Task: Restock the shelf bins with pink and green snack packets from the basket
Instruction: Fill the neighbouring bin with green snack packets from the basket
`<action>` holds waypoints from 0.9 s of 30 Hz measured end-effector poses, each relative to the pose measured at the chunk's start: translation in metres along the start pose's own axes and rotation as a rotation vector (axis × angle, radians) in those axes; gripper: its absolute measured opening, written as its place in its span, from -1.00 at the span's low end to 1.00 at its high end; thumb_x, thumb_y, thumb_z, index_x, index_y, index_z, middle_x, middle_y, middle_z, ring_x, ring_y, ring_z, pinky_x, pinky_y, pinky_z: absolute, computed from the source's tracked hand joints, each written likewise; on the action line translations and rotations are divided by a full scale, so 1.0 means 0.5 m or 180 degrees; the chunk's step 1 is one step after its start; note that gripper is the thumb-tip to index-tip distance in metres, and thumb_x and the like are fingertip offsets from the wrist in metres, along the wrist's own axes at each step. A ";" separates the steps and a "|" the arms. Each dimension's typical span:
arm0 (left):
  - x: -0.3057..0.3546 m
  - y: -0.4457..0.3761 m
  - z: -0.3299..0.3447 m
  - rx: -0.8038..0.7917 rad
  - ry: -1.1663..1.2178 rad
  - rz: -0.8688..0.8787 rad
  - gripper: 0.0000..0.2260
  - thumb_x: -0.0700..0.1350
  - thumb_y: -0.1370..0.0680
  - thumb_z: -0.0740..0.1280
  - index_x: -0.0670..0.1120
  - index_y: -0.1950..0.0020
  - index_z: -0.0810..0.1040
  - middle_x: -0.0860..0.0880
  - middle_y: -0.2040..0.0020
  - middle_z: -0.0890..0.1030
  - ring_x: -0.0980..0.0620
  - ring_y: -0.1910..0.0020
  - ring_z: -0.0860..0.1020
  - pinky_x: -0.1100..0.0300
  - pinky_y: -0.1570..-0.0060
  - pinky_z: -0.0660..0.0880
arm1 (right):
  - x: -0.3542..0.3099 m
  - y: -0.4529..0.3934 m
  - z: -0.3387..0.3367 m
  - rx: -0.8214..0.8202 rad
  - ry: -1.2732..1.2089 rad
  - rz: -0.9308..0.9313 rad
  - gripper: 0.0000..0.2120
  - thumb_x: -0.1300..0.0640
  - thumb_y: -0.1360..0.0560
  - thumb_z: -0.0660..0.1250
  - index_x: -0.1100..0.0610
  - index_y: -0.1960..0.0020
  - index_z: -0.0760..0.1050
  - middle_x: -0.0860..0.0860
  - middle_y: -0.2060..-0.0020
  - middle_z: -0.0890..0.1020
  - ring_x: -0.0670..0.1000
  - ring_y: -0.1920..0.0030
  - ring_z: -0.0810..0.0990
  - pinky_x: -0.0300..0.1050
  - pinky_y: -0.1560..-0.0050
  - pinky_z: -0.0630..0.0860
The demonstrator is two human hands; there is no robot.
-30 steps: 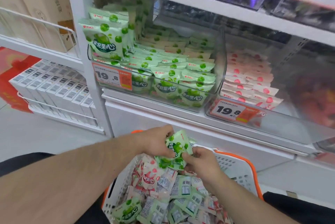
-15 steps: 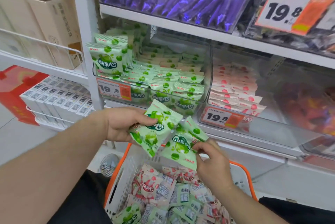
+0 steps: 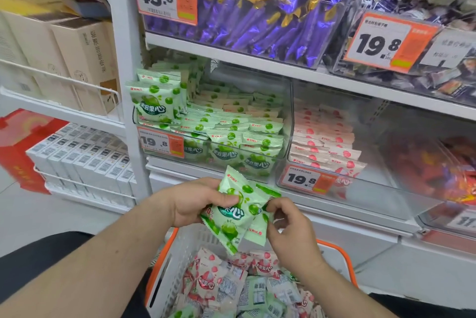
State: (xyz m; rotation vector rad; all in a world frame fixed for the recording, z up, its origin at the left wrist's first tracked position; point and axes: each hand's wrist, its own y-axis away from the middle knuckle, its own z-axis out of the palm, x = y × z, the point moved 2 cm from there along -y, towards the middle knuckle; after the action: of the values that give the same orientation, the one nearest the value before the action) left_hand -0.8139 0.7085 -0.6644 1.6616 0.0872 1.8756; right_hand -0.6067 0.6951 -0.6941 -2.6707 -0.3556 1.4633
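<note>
1. Left hand [image 3: 195, 201]: fingers curled round the green packets [image 3: 238, 212], thumb on the front face, gripping the stack from its left edge.
2. Right hand [image 3: 288, 227]: thumb and forefinger pinching the right edge of the rear packet, other fingers loosely curled.
3. Count in hand: at least two green packets, one in front, one fanned out behind. A third could be hidden; cannot tell.
4. Handling, judged: light, soft film pouches, puffed, contents loose inside. Glossy wrap looks slippery, so a stack may slide apart. Best hold is across the flat faces or at the crimped seam edges, not the pillowy middle. Not fragile to a short drop, but squeezing could crush what is inside.
5. Just below both hands: basket [image 3: 164, 253], orange rim, white mesh wall, holding a jumbled mix of pink packets [image 3: 206, 284] and green ones, many face down. Too piled to count; well over a dozen.
6. Above and ahead of the hands: green bin [image 3: 287, 122], already well filled, rows lying flat and a few upright at its left.
7. Up and right of the right hand: pink bin [image 3: 371, 183], stacked along its left side only, rest looks unfilled.
8. Two target bins, one per colour.
</note>
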 end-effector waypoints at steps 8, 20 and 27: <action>0.033 -0.011 -0.043 0.0486 -0.0579 0.0091 -0.63 -0.12 -0.04 0.46 -0.18 0.20 0.57 -0.10 0.28 0.64 -0.05 0.34 0.59 0.17 0.27 0.51 | 0.016 -0.009 -0.003 -0.0172 -0.1256 0.1644 -0.56 0.51 -0.48 0.28 0.05 -0.15 0.30 0.10 0.11 0.61 0.00 0.24 0.57 -0.20 0.36 0.46; 0.037 -0.025 -0.009 0.0104 -0.3225 -0.0493 -0.94 -0.23 -0.35 0.39 -0.13 0.21 0.57 0.00 0.38 0.50 0.01 0.44 0.45 0.32 0.49 0.28 | 0.009 -0.056 -0.005 -0.2049 -0.1177 0.1594 -0.54 0.65 -0.30 0.04 0.33 0.09 0.61 0.04 0.30 0.67 -0.14 0.37 0.61 -0.29 0.42 0.42; 0.034 -0.022 0.001 -0.0133 -0.2972 -0.0348 -0.72 -0.11 -0.18 0.36 -0.12 0.14 0.62 0.00 0.35 0.57 0.04 0.41 0.52 0.28 0.41 0.41 | -0.036 -0.074 0.021 -0.2653 -0.0310 0.0799 -0.53 0.40 -0.21 0.22 -0.06 0.19 0.72 0.24 0.17 0.70 0.07 0.27 0.49 -0.07 0.26 0.39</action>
State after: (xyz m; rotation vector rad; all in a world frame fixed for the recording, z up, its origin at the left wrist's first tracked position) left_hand -0.8094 0.7255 -0.6544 2.2688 -0.2390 0.8696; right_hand -0.6309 0.7264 -0.6783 -3.3724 -0.8202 1.8272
